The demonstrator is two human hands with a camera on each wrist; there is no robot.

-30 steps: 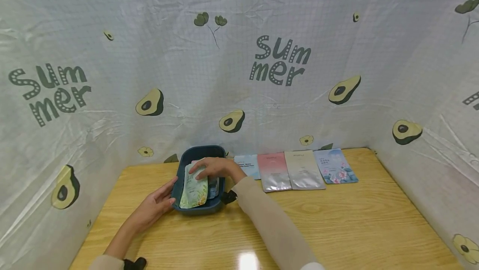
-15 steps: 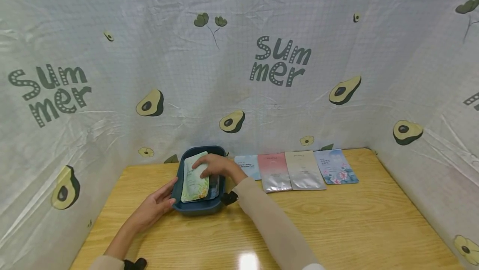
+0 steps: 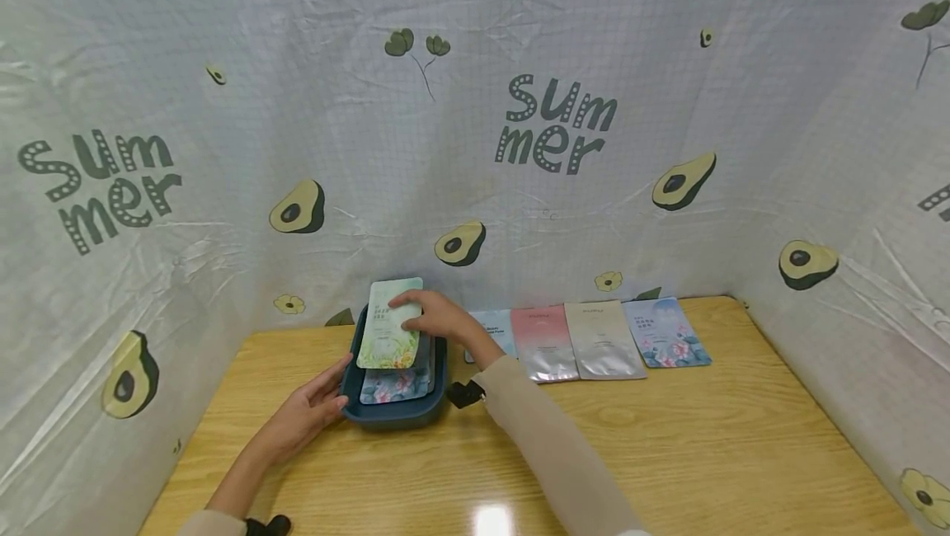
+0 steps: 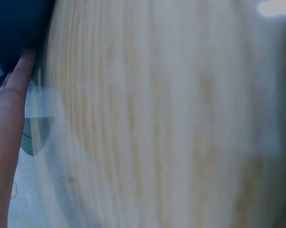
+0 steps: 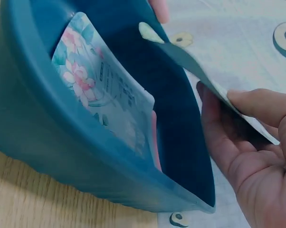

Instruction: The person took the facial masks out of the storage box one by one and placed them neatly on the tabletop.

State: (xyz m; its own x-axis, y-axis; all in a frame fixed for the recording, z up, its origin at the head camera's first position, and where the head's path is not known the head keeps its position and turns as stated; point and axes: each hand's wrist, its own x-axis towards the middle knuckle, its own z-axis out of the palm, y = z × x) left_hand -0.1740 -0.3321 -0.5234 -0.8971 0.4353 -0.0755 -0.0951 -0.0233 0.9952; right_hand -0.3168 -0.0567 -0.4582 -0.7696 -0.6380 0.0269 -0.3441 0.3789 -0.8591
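My right hand pinches a pale green face mask packet between thumb and fingers, lifted above the dark blue bin. In the right wrist view, the thumb lies on one side of the packet and the fingers behind it. Inside the bin lies a blue packet with pink flowers; a pink edge shows beside it. My left hand touches the bin's left side with its fingers extended. The left wrist view catches only part of that hand, against the bin.
A row of packets lies along the back of the wooden table: light blue, pink, cream and silver, and blue with flowers. A printed cloth hangs behind and at both sides.
My right hand has raised the green packet up and away from the inside of the bin, uncovering the flowered packet below. My left hand has stayed at the bin's side.
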